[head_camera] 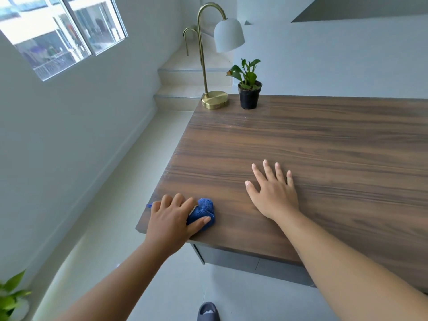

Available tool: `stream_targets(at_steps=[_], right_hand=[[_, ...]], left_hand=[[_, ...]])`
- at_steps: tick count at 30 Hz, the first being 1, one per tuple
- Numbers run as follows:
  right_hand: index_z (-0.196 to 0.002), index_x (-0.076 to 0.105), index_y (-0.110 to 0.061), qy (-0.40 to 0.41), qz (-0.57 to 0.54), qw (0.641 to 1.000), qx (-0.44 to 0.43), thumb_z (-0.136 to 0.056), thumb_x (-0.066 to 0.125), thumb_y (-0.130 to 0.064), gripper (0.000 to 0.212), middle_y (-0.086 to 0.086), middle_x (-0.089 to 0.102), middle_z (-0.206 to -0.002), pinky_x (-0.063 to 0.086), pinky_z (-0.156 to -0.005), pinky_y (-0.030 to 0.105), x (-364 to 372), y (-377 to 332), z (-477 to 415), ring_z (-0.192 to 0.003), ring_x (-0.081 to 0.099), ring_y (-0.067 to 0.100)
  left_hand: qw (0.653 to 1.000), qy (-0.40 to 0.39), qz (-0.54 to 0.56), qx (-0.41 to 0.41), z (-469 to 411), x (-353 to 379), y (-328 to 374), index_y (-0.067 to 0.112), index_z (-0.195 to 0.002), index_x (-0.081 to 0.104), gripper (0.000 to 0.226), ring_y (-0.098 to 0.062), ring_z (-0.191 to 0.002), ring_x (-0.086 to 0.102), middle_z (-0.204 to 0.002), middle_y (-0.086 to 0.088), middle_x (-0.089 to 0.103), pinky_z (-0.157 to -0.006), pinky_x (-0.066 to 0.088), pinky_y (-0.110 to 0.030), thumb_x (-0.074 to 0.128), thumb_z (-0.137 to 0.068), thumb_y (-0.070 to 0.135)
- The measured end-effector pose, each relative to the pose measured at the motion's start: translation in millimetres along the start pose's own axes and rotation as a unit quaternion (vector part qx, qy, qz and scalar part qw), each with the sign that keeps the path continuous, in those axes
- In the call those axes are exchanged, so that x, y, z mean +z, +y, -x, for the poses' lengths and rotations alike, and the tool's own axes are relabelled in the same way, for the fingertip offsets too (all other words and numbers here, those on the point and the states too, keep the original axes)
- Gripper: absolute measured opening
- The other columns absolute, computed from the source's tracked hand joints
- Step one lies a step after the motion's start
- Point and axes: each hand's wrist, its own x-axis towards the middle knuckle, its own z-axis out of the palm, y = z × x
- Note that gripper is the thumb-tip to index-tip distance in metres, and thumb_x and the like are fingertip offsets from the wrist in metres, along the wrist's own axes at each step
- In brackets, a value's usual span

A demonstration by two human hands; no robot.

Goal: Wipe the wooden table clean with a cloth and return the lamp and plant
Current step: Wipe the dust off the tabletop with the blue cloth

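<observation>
The wooden table (324, 144) fills the right half of the head view. My left hand (172, 218) grips a bunched blue cloth (203, 210) at the table's near left corner. My right hand (273, 191) lies flat on the wood with fingers spread, holding nothing, to the right of the cloth. At the far left corner stands a brass lamp (214, 99) with a curved neck and a white shade. Just right of its base sits a small green plant in a black pot (249, 95).
The table's left edge drops to a pale tiled floor (111, 239). Steps (185, 82) rise behind the lamp. A window is in the wall at upper left. A leafy plant (11, 297) shows at the bottom left corner, and a grey slipper (208, 311) at the bottom.
</observation>
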Motion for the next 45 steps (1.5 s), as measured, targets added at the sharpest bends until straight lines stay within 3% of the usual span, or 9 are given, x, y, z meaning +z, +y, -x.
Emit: stream_targets(at_steps=[3, 7, 9, 17, 23, 27, 31, 38, 45], right_hand=[[-0.151, 0.016, -0.040, 0.000, -0.007, 1.000, 0.008, -0.092, 0.017, -0.063, 0.063, -0.005, 0.007, -0.162, -0.001, -0.118, 0.049, 0, -1, -2, -0.149, 0.002, 0.024], [-0.144, 0.035, -0.039, 0.031, 0.025, 0.999, 0.009, -0.092, 0.025, -0.060, 0.057, -0.001, 0.033, -0.153, 0.025, -0.106, 0.046, -9, -1, -23, -0.135, 0.031, 0.026], [-0.142, 0.039, -0.036, 0.044, 0.016, 0.999, 0.021, -0.092, 0.026, -0.060, 0.057, 0.000, 0.037, -0.150, 0.031, -0.103, 0.044, -14, 4, -42, -0.130, 0.035, 0.027], [-0.150, 0.019, -0.041, 0.027, 0.010, 0.995, 0.094, -0.092, 0.018, -0.062, 0.062, -0.001, 0.013, -0.162, 0.005, -0.119, 0.047, -6, 18, -97, -0.147, 0.005, 0.029], [-0.149, 0.019, -0.043, 0.039, 0.027, 0.992, 0.116, -0.088, 0.014, -0.066, 0.066, -0.005, 0.015, -0.161, 0.005, -0.120, 0.044, 1, 19, -97, -0.148, 0.008, 0.023], [-0.149, 0.016, -0.044, 0.033, 0.040, 0.992, 0.118, -0.089, 0.014, -0.060, 0.062, -0.005, 0.012, -0.162, 0.006, -0.120, 0.044, 0, 19, -96, -0.148, 0.006, 0.022], [-0.150, 0.012, -0.045, 0.029, 0.045, 0.991, 0.122, -0.090, 0.012, -0.059, 0.061, -0.007, 0.009, -0.162, 0.005, -0.120, 0.043, -3, 18, -97, -0.148, 0.003, 0.020], [-0.149, 0.012, -0.047, 0.029, 0.030, 0.992, 0.122, -0.088, 0.008, -0.061, 0.063, -0.008, 0.008, -0.162, 0.005, -0.120, 0.043, -4, 17, -95, -0.148, 0.001, 0.018], [-0.149, 0.017, -0.044, 0.026, 0.030, 0.992, 0.122, -0.087, 0.008, -0.061, 0.065, -0.005, 0.012, -0.161, 0.007, -0.119, 0.045, -4, 17, -95, -0.148, 0.006, 0.022]], left_hand=[[1.000, -0.028, -0.001, -0.008, -13, 1, 3, 0.034, -0.097, 0.056, 0.058, -0.020, -0.084, 0.043, -0.089, 0.009, 0.050, -0.078, 0.035, -0.037, 0.025, -0.082, 0.080], [0.999, -0.041, 0.005, -0.014, -55, 11, 9, 0.035, -0.103, 0.056, 0.058, -0.023, -0.093, 0.044, -0.098, 0.009, 0.053, -0.082, 0.031, -0.037, 0.026, -0.081, 0.080], [0.999, -0.041, 0.008, -0.012, -84, 19, 9, 0.034, -0.104, 0.056, 0.058, -0.025, -0.095, 0.045, -0.099, 0.007, 0.054, -0.083, 0.032, -0.038, 0.027, -0.081, 0.079], [0.999, -0.043, 0.018, 0.021, -204, 54, -18, 0.032, -0.103, 0.050, 0.060, -0.026, -0.096, 0.043, -0.099, 0.003, 0.052, -0.081, 0.033, -0.040, 0.022, -0.081, 0.081], [0.998, -0.035, 0.020, 0.057, -285, 72, -13, 0.030, -0.103, 0.047, 0.059, -0.027, -0.100, 0.044, -0.107, -0.001, 0.054, -0.078, 0.028, -0.040, 0.018, -0.085, 0.079], [0.996, -0.040, 0.059, 0.056, -316, 79, 41, 0.027, -0.102, 0.044, 0.050, -0.028, -0.101, 0.041, -0.109, -0.004, 0.051, -0.076, 0.023, -0.042, 0.022, -0.088, 0.070], [0.996, -0.039, 0.069, 0.051, -339, 88, 87, 0.027, -0.109, 0.043, 0.044, -0.030, -0.105, 0.042, -0.115, -0.008, 0.051, -0.080, 0.028, -0.045, 0.027, -0.093, 0.064], [0.994, -0.030, 0.079, -0.069, -364, 92, 95, 0.027, -0.109, 0.050, 0.037, -0.029, -0.097, 0.043, -0.106, -0.008, 0.054, -0.078, 0.027, -0.041, 0.037, -0.095, 0.058], [0.980, -0.028, 0.049, -0.193, -345, 80, -1, 0.027, -0.102, 0.049, 0.039, -0.032, -0.101, 0.046, -0.104, -0.008, 0.054, -0.080, 0.029, -0.043, 0.032, -0.093, 0.061]])
